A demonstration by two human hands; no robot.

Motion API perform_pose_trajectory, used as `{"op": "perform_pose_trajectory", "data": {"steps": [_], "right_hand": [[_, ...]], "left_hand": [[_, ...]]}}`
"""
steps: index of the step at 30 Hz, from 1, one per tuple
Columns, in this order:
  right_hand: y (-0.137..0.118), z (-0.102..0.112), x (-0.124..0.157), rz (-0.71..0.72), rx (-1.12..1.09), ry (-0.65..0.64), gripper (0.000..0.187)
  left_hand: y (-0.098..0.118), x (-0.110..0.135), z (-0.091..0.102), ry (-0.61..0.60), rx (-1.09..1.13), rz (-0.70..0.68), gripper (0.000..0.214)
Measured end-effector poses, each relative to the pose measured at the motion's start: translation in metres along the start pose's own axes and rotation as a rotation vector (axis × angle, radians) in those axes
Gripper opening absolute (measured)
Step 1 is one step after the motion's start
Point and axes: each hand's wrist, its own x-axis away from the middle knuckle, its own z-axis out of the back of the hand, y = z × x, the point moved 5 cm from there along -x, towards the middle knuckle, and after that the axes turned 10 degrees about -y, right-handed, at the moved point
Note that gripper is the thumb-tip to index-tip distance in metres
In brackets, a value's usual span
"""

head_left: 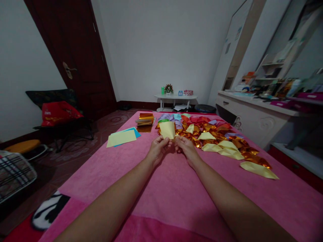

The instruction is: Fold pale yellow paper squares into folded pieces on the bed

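Between my two hands, above the middle of the pink cloth (pixel 141 161), is a pale yellow sheet of paper (pixel 167 129), its upper part standing up and curved. My left hand (pixel 160 147) pinches its lower left edge between thumb and fingers. At the lower right edge, my right hand (pixel 185 147) is closed on the same paper. Just beyond and to the right lies a pile of folded paper pieces, with shiny gold ones (pixel 210 129) and pale yellow ones (pixel 228 148). One yellow folded piece (pixel 259 169) lies apart, nearest me on the right.
Flat yellow sheets (pixel 121 138) lie over blue ones (pixel 136 132) at the left. Behind them is a stack of gold sheets (pixel 145 122). A small white table (pixel 174 96) stands by the wall, a cluttered dresser (pixel 252 107) at right, and a chair with a red bag (pixel 59 113) at left.
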Motion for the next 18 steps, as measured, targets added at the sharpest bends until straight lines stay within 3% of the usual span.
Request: {"op": "perform_pose_trajectory", "data": {"steps": [10,18], "right_hand": [[0.008,-0.002,0.005,-0.035,0.185,0.068,0.045],[0.011,0.007,0.008,-0.005,0.293,0.184,0.041]], "left_hand": [[-0.009,0.002,-0.008,-0.07,-0.09,0.038,0.034],[-0.001,0.005,-0.013,-0.002,-0.219,0.002,0.033]]}}
